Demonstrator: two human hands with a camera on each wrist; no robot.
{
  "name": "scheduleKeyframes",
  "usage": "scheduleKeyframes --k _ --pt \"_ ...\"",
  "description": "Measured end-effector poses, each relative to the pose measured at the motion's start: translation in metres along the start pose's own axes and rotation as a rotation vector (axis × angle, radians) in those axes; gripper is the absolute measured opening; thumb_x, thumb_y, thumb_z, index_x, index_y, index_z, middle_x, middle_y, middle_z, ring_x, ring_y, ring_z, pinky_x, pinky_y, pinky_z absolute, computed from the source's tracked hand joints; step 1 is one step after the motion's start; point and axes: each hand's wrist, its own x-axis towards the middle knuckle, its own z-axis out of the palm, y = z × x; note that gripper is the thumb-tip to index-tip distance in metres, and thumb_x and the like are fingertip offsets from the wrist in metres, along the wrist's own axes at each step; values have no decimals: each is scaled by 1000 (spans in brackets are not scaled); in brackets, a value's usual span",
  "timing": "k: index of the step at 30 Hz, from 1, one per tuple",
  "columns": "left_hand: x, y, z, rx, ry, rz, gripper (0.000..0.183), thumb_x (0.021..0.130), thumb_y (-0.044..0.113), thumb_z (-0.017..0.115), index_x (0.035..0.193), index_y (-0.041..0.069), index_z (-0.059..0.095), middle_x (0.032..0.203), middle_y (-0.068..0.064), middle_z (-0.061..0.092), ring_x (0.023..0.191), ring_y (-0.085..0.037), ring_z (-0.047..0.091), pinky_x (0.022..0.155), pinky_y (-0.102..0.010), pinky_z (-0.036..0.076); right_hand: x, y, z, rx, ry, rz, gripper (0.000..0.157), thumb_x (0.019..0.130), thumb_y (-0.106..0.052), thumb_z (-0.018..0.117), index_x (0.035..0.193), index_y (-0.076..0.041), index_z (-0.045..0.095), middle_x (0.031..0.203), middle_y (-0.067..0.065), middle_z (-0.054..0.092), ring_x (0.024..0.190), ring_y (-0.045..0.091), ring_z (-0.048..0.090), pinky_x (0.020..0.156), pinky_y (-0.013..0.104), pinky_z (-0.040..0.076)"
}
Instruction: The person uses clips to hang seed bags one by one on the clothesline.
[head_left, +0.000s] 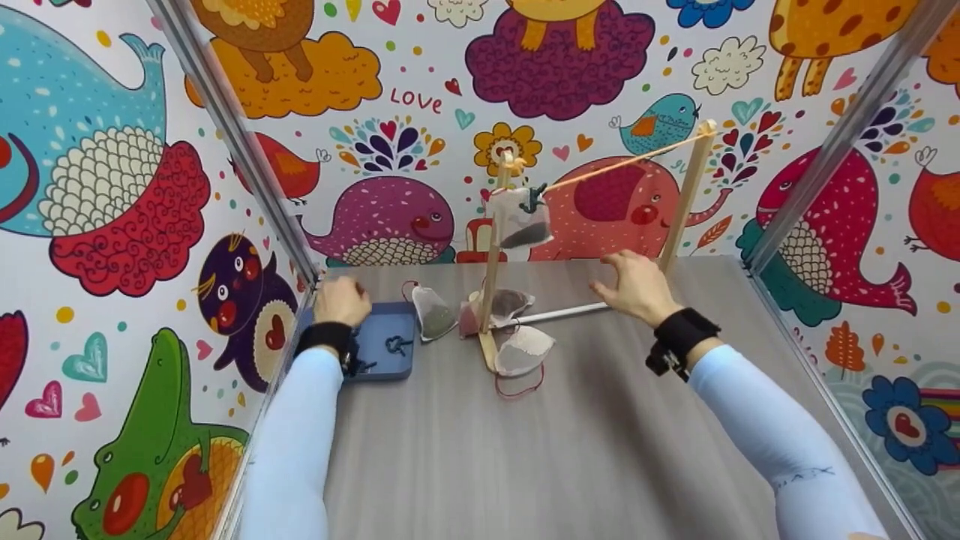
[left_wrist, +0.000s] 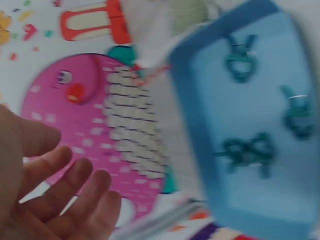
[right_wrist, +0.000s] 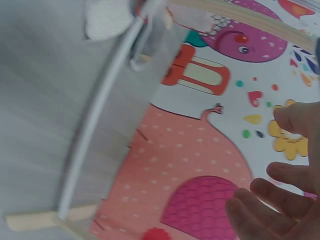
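Observation:
My left hand is over the far left corner of a blue tray, its fingers loosely bent and holding nothing. Inside the tray lie several small dark green clips. My right hand is empty, fingers spread, near the right post of a wooden stand. An orange string runs between the stand's two posts. From it hangs a mesh sachet with dark filling, held by a green clip near the left post.
Several more sachets with red cords lie around the left post's foot, among them a whitish one and a greenish one. A white rod joins the stand's feet. Printed walls and metal frame bars enclose the table.

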Motion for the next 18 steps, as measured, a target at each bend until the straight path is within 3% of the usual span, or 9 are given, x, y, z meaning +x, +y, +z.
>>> scheduleKeyframes --k 4,7,10,14,18 --pt "-23 -23 25 2 -73 -118 25 101 16 65 109 -2 80 120 -32 81 113 -57 77 101 -68 60 -14 6 15 14 -36 19 57 97 -31 83 140 5 72 137 31 74 126 50 69 107 67 59" --pt "-41 -41 48 12 -148 -192 26 102 17 66 113 -3 79 126 -35 78 117 -57 76 103 -68 60 -23 8 23 -3 -74 44 61 96 -33 84 144 2 71 140 28 75 144 49 58 120 68 53" --pt "-55 -56 68 10 -227 -257 32 104 20 67 121 -4 77 132 -37 75 120 -57 74 102 -67 60 -29 10 30 -28 -95 65 66 96 -37 85 150 -2 69 146 23 75 149 46 59 121 67 53" --pt "-64 -63 84 18 -282 -333 41 104 24 70 133 -6 73 138 -38 72 125 -57 72 104 -69 59 -34 11 39 -11 -68 32 68 95 -35 85 152 -1 67 147 25 74 130 45 75 105 64 63" --pt "-65 -55 87 10 -302 -423 45 105 25 71 137 -6 71 145 -37 69 135 -58 67 119 -76 46 -37 13 46 36 -27 -27 60 96 -22 82 147 6 67 141 31 75 124 49 76 103 65 63"
